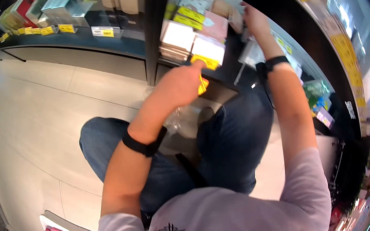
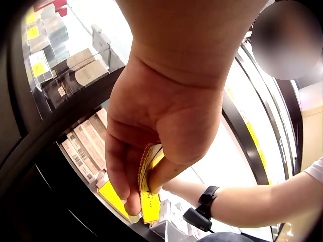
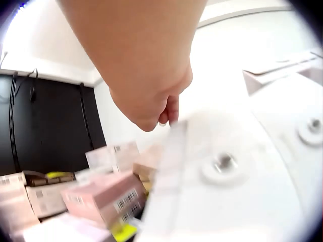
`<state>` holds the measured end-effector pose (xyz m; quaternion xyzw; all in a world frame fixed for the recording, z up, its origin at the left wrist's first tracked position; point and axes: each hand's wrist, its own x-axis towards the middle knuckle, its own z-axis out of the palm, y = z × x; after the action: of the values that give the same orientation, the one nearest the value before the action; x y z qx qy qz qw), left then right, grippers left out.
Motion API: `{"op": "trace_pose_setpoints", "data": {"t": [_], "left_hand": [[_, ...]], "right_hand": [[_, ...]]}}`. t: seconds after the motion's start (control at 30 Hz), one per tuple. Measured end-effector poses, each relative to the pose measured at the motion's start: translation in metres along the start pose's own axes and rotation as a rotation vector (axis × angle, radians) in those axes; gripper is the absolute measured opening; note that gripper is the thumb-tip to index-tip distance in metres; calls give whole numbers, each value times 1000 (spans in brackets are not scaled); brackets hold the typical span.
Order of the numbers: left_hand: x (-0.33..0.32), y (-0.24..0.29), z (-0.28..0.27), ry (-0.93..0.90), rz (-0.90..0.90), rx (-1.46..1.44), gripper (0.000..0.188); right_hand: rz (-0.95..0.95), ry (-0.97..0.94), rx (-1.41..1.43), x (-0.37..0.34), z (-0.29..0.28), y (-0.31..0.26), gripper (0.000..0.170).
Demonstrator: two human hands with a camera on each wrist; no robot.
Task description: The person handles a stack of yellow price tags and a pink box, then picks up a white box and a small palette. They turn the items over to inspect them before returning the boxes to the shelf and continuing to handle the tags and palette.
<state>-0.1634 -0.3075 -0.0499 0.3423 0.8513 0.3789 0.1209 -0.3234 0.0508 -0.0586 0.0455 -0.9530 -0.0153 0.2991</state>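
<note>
My left hand (image 1: 176, 86) is at the front edge of the lower shelf, its index finger reaching to a yellow price tag (image 1: 206, 61) there. Between thumb and fingers it pinches a second yellow price tag (image 2: 150, 204), which hangs below the palm. Deep in the shelf is my right hand (image 1: 256, 19), beside a tan box (image 1: 235, 20). In the right wrist view its curled fingertips meet the top corner of a blurred white box (image 3: 212, 186); I cannot tell whether they grip it. Pink boxes (image 3: 103, 194) lie near this hand.
White boxes (image 1: 177, 37) are stacked at the shelf's left, with green-yellow labels (image 1: 188, 18) behind. A dark upright divider (image 1: 151, 36) separates the neighbouring shelf of boxes (image 1: 61, 10). An upper shelf edge with yellow labels (image 1: 345, 57) curves along the right. My knees (image 1: 238, 132) are close below.
</note>
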Motion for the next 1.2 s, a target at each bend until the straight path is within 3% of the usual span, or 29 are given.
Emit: {"op": "trace_pose_setpoints", "data": {"t": [0.07,0.13,0.2,0.23,0.33,0.37,0.4,0.47,0.57,0.7,0.8,0.87,0.9,0.97,1.0,1.07,1.1,1.13,1.2], "left_hand": [[3,4,-1,19,9,-18,39],[-2,9,-1,-55,-60,-2,38],[-7,8,-3,-72,-43,-7,39],[-8,8,-4,-24,-35,-15,39],[-8,9,-9,45,-33,-20,40],[-7,8,-10,45,-37,-8,40],[-6,8,-11,43,-39,3,40],[-4,10,-11,35,-48,15,40],[-2,12,-9,19,-56,41,41],[-1,11,-14,12,-68,71,42],[-1,7,-13,26,-58,59,43],[-4,11,-17,37,-51,31,42],[-4,13,-18,54,-44,1,41],[-4,11,-18,93,-26,-8,39],[-4,10,-19,129,-15,-18,37],[-5,6,-23,142,7,-59,33],[-5,4,-25,157,22,-103,29],[-6,1,-27,144,18,-101,29],[-5,-3,-32,76,62,-144,23]], "right_hand": [[-23,-61,-73,-7,-3,-24,31],[-87,10,24,0,-11,-38,36],[173,-409,81,4,-24,-43,43],[170,-419,84,7,-32,-47,43],[316,-809,100,20,-58,-58,67],[342,-774,179,19,-55,-60,80],[340,-773,179,22,-55,-61,80],[274,-1013,-103,27,-69,-78,88],[365,-1025,-40,31,-53,-67,95],[379,-983,110,32,-49,-61,92],[339,-827,36,30,-51,-52,84],[316,-703,304,28,-55,-43,78],[320,-700,303,27,-57,-39,78],[488,-947,669,21,-87,-49,78],[494,-944,670,13,-101,-56,78],[337,-732,755,-6,-130,-78,85],[249,-721,1023,-14,-136,-81,92],[107,-581,1028,-25,-151,-98,95],[-109,-608,1268,-34,-166,-124,95]]}}
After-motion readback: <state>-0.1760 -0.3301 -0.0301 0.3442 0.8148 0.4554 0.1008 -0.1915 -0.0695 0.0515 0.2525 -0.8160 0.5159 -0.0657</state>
